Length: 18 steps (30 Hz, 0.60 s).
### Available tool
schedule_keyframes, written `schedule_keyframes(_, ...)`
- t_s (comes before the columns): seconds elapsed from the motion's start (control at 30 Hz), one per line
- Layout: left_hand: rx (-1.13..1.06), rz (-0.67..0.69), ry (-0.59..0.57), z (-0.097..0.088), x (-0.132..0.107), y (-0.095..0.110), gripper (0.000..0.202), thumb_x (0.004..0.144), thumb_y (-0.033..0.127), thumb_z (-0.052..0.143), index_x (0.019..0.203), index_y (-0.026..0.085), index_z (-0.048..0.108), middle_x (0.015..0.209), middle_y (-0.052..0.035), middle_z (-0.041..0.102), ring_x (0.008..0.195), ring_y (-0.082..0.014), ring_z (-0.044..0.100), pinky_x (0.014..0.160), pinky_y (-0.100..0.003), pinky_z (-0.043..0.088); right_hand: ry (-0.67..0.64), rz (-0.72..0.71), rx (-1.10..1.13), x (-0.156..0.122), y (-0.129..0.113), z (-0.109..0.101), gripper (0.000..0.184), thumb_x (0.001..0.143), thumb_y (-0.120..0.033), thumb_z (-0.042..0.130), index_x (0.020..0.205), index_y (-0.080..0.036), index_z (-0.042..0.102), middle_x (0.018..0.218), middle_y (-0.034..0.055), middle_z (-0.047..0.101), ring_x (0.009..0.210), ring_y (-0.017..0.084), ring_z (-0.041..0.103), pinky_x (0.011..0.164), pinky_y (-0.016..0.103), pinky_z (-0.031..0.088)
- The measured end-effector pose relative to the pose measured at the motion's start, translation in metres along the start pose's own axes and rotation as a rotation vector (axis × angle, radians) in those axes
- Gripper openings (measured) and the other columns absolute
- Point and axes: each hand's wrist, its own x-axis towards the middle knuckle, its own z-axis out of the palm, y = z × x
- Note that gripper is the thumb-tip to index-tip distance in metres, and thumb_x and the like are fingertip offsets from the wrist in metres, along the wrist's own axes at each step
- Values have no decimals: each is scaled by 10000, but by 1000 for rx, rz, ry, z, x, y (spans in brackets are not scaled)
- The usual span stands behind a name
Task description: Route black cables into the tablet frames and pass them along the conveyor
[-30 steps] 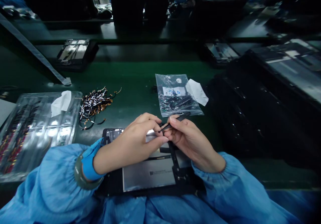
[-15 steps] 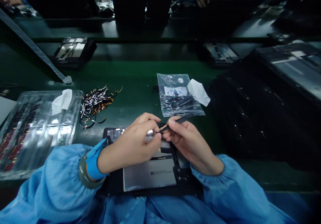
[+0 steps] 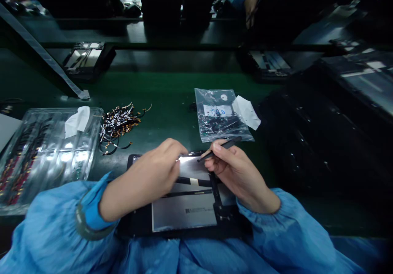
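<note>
In front of me lies an opened tablet (image 3: pixel 184 213), its silvery inner plates and black ribbon strips showing. My right hand (image 3: pixel 235 167) pinches slim black tweezers (image 3: pixel 219 149), their tip pointing left just over the tablet's upper part. My left hand (image 3: pixel 153 171) hovers over the tablet's left half, fingers curled together and slightly blurred. Its fingertips are near the tablet's top edge, apart from the tweezers, and what they may hold is hidden. A blue band (image 3: pixel 93 210) circles my left wrist.
Left of the tablet are a heap of small flex cables (image 3: pixel 118 122) and a clear plastic tray (image 3: pixel 61 155). Beyond the tablet lies a clear bag (image 3: pixel 222 116) with a white paper piece (image 3: pixel 248 112). Dark stacked units (image 3: pixel 307 143) rise at right. Co-workers' hands (image 3: pixel 253 6) show across the bench.
My left hand has drawn away from the tweezers, to the left, uncovering more of the tablet. My right hand has shifted slightly right with the tweezers still in it.
</note>
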Motion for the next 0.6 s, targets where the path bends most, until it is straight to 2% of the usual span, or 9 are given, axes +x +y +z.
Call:
schedule_keyframes(0.1,22,-173,39,-11,-9,-4,218,929,243,399,1037,171,574,930,-58,657,844,-187,622,739,-320,491,7,-32,-35,2,-3,1,265,637,-364,827,653,-179,639,583,-8,688,502,73,639,493,105,512)
schedule_keyframes(0.17,-169,-229,26,-12,-12,-1,212,911,296,461,1053,185,573,851,-29,650,762,-153,624,658,-265,493,-16,-24,-49,3,-2,5,273,637,-369,827,648,-182,628,592,-10,689,502,71,637,491,105,510)
schedule_keyframes(0.27,-548,-264,-41,-3,-11,7,274,879,323,506,1113,182,530,740,5,603,643,-117,599,561,-221,494,-59,12,-47,2,0,12,271,642,-370,822,656,-187,622,560,-20,670,497,77,633,487,116,511)
schedule_keyframes(0.33,-718,-285,-33,5,-9,13,248,857,320,527,1053,168,520,695,15,568,608,-109,577,536,-215,505,-75,27,-40,1,1,15,272,647,-375,817,660,-186,623,533,-22,657,495,82,633,497,127,517)
schedule_keyframes(0.43,-883,-351,-13,10,-7,19,201,816,305,568,944,164,504,679,19,538,585,-97,537,485,-201,515,-76,32,-23,1,2,18,276,639,-370,823,658,-182,621,541,-15,665,498,80,633,509,128,519)
schedule_keyframes(0.6,-1041,-432,-57,9,-6,19,209,776,320,597,875,177,482,606,43,489,562,-96,497,406,-185,510,-70,57,-5,3,3,18,284,645,-372,819,640,-182,607,532,-19,659,487,77,626,508,126,517)
